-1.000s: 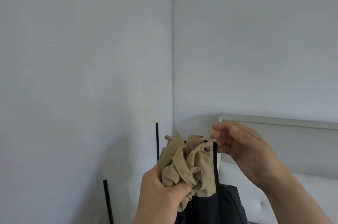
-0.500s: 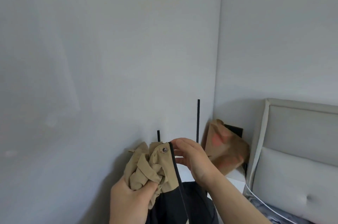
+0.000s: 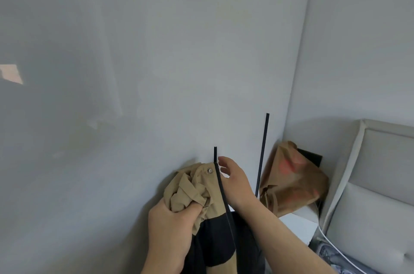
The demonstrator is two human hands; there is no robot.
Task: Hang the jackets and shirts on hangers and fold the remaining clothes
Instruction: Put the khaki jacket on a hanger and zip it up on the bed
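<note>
grey wall [image 3: 156, 72] ahead; left hand [image 3: 172, 229] clenches the bunched jacket [image 3: 201, 186], right hand [image 3: 235, 182] loose beside its zipper [image 3: 224, 195], no hanger seen, hanging seemingly unstarted.

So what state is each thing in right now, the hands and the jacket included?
Jacket: bunched up, unzipped at the top, not on a hanger.
Left hand: gripping the jacket's tan fabric.
Right hand: open, fingers beside the zipper.
Paper bag: crumpled, standing upright.

Tall black rod [image 3: 262, 155] and paper bag [image 3: 291, 182] stand right of jacket [image 3: 192, 188]; wall [image 3: 156, 72] behind.
</note>
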